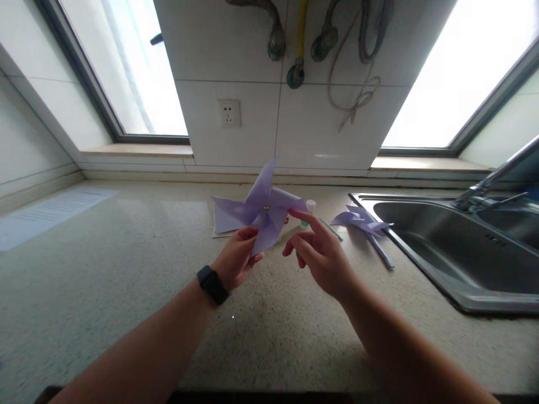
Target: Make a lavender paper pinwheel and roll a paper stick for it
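My left hand [236, 255] holds a purple paper pinwheel [260, 206] upright above the countertop, gripping it from below near its centre pin. A black watch is on that wrist. My right hand [316, 247] is just right of the pinwheel, empty, with its index finger stretched out so the tip touches the right blade. A second purple pinwheel [364, 223] with a stick lies flat on the counter to the right, near the sink.
A steel sink [446, 247] with a tap fills the right side. Behind the hands lie a sheet of purple paper [225, 224], a small white-capped bottle [309, 206] and a thin stick. Tiled wall with a socket [229, 113], pipes and two windows stands behind the speckled countertop [126, 264].
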`<state>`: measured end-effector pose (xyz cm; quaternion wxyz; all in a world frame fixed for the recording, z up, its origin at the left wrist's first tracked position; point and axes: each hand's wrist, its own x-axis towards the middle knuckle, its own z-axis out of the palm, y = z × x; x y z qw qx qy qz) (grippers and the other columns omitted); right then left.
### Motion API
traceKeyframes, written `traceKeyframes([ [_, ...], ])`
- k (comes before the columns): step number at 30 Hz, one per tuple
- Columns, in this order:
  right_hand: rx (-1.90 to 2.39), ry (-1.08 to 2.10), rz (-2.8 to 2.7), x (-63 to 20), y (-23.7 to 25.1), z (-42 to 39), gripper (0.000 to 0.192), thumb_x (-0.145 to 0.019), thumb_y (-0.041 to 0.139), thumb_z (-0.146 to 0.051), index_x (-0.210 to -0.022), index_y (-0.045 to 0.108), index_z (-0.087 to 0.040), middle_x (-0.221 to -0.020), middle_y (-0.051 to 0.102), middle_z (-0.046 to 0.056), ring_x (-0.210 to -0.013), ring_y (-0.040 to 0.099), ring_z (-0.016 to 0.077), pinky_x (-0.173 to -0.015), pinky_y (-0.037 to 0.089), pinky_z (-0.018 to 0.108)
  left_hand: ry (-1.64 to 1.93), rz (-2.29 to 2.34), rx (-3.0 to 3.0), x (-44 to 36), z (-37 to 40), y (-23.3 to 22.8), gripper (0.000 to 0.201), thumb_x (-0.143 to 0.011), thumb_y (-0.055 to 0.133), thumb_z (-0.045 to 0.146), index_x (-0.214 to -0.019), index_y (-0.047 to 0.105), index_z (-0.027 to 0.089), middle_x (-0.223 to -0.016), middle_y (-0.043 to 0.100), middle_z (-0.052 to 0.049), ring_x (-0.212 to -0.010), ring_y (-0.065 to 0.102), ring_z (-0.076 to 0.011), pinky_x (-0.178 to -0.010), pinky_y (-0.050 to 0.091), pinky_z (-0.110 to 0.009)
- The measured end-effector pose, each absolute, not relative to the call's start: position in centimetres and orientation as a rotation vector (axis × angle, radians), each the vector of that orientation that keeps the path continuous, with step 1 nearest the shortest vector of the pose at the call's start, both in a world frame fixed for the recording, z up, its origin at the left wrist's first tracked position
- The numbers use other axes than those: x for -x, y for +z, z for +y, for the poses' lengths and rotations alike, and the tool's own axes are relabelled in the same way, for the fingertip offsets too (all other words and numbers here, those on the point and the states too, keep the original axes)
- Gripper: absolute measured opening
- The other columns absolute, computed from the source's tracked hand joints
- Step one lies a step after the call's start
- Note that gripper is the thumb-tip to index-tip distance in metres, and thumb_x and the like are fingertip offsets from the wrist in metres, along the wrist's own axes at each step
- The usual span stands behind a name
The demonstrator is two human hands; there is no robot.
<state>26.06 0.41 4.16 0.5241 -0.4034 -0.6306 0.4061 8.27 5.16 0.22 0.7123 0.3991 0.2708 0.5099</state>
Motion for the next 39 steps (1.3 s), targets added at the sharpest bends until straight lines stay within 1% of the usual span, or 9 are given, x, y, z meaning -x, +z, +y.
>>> traceKeyframes([
  [7,1.013,1.022,-1.569,-25.5,3.4,0.3,0.042,-0.085,0.057,-0.024,-0.127,0.056,-0.018,-0.067,0.069,-0.001,-0.047,0.042,0.0089,-0.044,0.032,0.025,1.147,0.593,-0.872,-8.2,4.9,0.2,0.029,-0.068,0.092,0.029,-0.088,0.075,0.016,-0.080,0.063,0.001,-0.057,0.042,-0.0046,-0.048,0.030,-0.019],
  [16,1.067,1.027,-1.753,-25.2,3.2,-0.3,0.047,-0.088,0.053,-0.019,-0.135,0.058,-0.018,-0.072,0.073,0.001,-0.051,0.048,0.0090,-0.048,0.040,0.025,1.117,0.575,-0.867,-8.2,5.1,0.2,0.027,-0.066,0.093,0.029,-0.078,0.075,0.015,-0.061,0.052,0.004,-0.053,0.039,-0.0049,-0.047,0.028,-0.019],
  [18,1.079,0.975,-1.758,-25.3,3.3,-0.3,0.042,-0.088,0.053,-0.020,-0.129,0.061,-0.018,-0.069,0.072,0.000,-0.049,0.048,0.0090,-0.047,0.039,0.025,1.117,0.572,-0.863,-8.2,5.2,0.1,0.026,-0.066,0.093,0.029,-0.077,0.074,0.014,-0.061,0.052,0.004,-0.053,0.040,-0.0048,-0.047,0.028,-0.019],
  [20,1.057,0.863,-1.689,-25.7,3.3,-0.1,0.028,-0.089,0.054,-0.021,-0.114,0.067,-0.018,-0.063,0.068,-0.001,-0.047,0.047,0.0088,-0.047,0.038,0.026,1.119,0.569,-0.859,-8.1,5.3,0.0,0.027,-0.067,0.093,0.029,-0.074,0.073,0.014,-0.061,0.051,0.004,-0.053,0.040,-0.0048,-0.047,0.029,-0.018],
  [23,1.032,0.694,-1.505,-26.4,3.2,0.6,0.015,-0.093,0.051,-0.025,-0.097,0.065,-0.019,-0.059,0.059,-0.003,-0.049,0.047,0.0090,-0.047,0.036,0.026,1.123,0.567,-0.850,-8.1,5.4,-0.2,0.027,-0.067,0.093,0.029,-0.074,0.072,0.014,-0.061,0.050,0.004,-0.054,0.041,-0.0048,-0.047,0.029,-0.018],
  [27,1.065,0.667,-1.454,-27.0,2.9,2.1,0.019,-0.094,0.056,-0.035,-0.106,0.060,-0.020,-0.074,0.062,-0.001,-0.056,0.050,0.0095,-0.050,0.037,0.026,1.123,0.570,-0.838,-8.0,5.4,-0.5,0.027,-0.067,0.093,0.028,-0.076,0.072,0.015,-0.062,0.051,0.004,-0.055,0.043,-0.0051,-0.047,0.031,-0.017],
  [31,1.100,0.703,-1.588,-26.7,2.2,2.7,0.021,-0.082,0.072,-0.038,-0.092,0.069,-0.019,-0.071,0.062,-0.001,-0.058,0.050,0.0099,-0.050,0.037,0.025,1.124,0.583,-0.836,-8.0,5.3,-0.5,0.027,-0.066,0.094,0.028,-0.078,0.073,0.017,-0.064,0.052,0.005,-0.056,0.044,-0.0052,-0.048,0.032,-0.017],
  [34,1.127,0.659,-1.580,-26.5,1.9,2.8,0.016,-0.083,0.069,-0.035,-0.082,0.069,-0.019,-0.065,0.058,-0.002,-0.055,0.046,0.0089,-0.049,0.034,0.024,1.097,0.594,-0.853,-8.0,5.1,-0.2,0.027,-0.067,0.094,0.028,-0.080,0.074,0.014,-0.065,0.053,0.004,-0.056,0.042,-0.0046,-0.048,0.032,-0.017],
  [39,1.116,0.566,-1.505,-27.2,2.2,3.0,0.019,-0.087,0.063,-0.036,-0.082,0.066,-0.019,-0.064,0.057,-0.002,-0.056,0.047,0.0094,-0.050,0.036,0.024,1.088,0.615,-0.864,-8.0,4.9,-0.1,0.029,-0.069,0.093,0.027,-0.087,0.076,0.013,-0.083,0.063,-0.001,-0.058,0.042,-0.0033,-0.049,0.032,-0.016],
])
